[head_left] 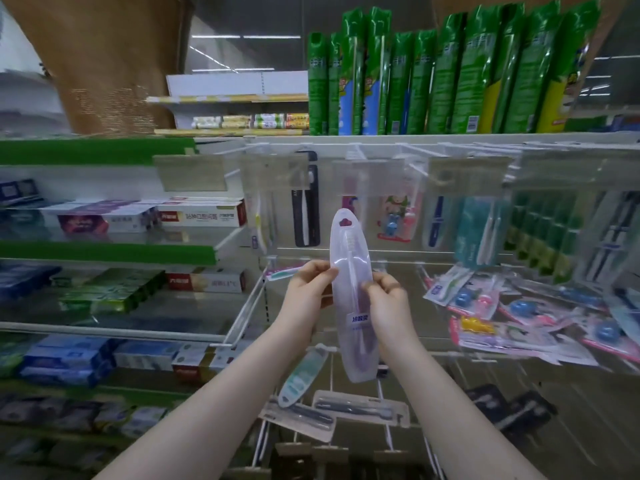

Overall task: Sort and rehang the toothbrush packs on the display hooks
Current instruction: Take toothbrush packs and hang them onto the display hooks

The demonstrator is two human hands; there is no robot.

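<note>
I hold a long clear oval toothbrush pack (350, 251) with a purple brush upright in front of the display. My left hand (309, 289) pinches its left edge near the middle. My right hand (387, 299) pinches its right edge at about the same height. Its hang hole at the top sits below the upper row of display hooks (360, 152), where other packs (306, 202) hang. A similar teal pack (300, 379) hangs lower down, below my hands.
Loose children's toothbrush packs (512, 317) lie in a heap on the right. Dark packs (360, 407) hang on lower hooks. Toothpaste boxes (201, 214) fill the shelves on the left. Green tall packs (450, 74) stand on the top shelf.
</note>
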